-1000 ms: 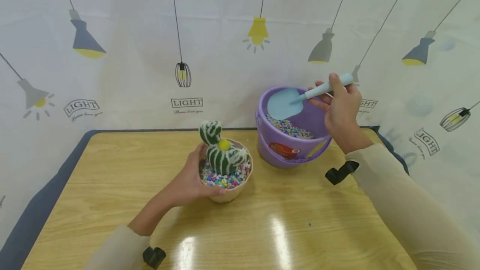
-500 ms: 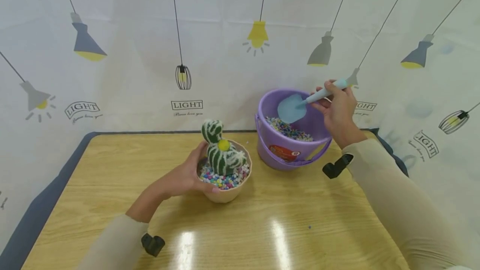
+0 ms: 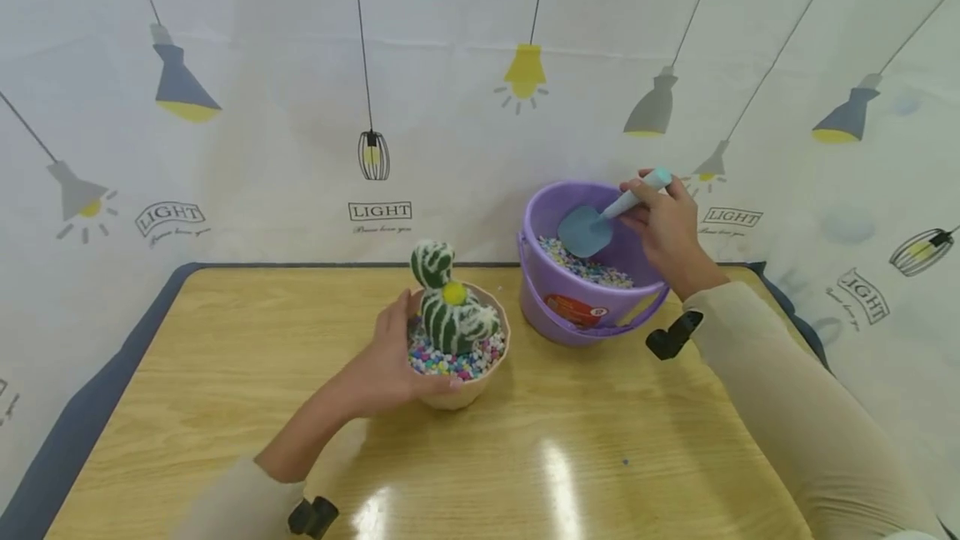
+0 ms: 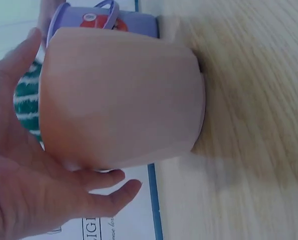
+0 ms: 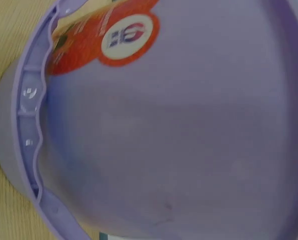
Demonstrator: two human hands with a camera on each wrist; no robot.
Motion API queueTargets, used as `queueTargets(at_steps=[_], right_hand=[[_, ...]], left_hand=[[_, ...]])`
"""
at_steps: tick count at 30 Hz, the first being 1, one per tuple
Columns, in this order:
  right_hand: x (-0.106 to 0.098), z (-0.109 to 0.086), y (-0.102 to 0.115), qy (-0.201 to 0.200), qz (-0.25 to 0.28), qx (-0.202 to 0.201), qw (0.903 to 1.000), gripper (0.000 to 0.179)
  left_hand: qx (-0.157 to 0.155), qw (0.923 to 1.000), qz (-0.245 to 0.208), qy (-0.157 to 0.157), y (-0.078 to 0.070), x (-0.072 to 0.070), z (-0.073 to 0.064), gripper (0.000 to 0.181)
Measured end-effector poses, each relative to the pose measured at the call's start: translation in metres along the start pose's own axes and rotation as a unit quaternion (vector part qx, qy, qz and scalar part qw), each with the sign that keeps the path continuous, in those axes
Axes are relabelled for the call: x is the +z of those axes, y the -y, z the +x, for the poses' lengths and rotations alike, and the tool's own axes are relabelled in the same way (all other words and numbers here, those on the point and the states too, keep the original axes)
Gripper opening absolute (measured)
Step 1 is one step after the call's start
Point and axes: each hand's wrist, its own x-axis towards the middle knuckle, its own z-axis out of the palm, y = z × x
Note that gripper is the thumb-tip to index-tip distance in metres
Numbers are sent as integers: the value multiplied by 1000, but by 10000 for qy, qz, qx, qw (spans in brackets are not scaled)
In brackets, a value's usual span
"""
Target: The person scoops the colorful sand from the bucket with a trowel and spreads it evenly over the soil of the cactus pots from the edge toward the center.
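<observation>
My left hand (image 3: 386,361) grips the side of a pale peach flowerpot (image 4: 118,100) standing on the table, the thumb along its near rim. A green and white knitted cactus (image 3: 446,319) with a yellow ball rises from multicoloured pebbles (image 3: 450,361) in the pot. To the right, my right hand (image 3: 663,219) holds a light blue toy shovel (image 3: 587,232) by its handle. Its blade slants down inside a purple bucket (image 3: 555,307), right at the bucket's own small coloured pebbles (image 3: 600,273). In the right wrist view the bucket's wall fills most of the picture and hides the shovel.
The wooden table (image 3: 247,340) ends at a lamp-printed white cloth (image 3: 450,148) behind the bucket and pot. The bucket's handle (image 4: 111,15) hangs down its front. One small blue pebble (image 3: 626,462) lies near the front right.
My right hand has tilted the shovel and lowered its blade from the bucket's rim down to the pebbles inside. The left hand keeps its hold on the flowerpot.
</observation>
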Motion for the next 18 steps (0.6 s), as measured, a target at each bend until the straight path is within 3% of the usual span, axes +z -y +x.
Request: queueTargets(at_steps=[2, 5, 10, 14, 18], right_hand=[[-1, 0, 0, 151, -57, 62, 9999, 22], [0, 1, -1, 315, -439, 71, 9985, 19], [1, 2, -4, 565, -1603, -47, 9854, 16], [-1, 2, -5, 931, -2286, -138, 9690, 16], [-4, 2, -5, 1474, -3094, -299, 9390, 20]], left_hand=[[-226, 9995, 152, -141, -3, 5, 0, 133], [-330, 9988, 176, -320, -6, 9, 1, 134], [-345, 9986, 242, -312, -6, 9, 3, 133], [-303, 9990, 227, -237, -4, 7, 5, 133], [-280, 9992, 237, -185, -3, 6, 6, 133]])
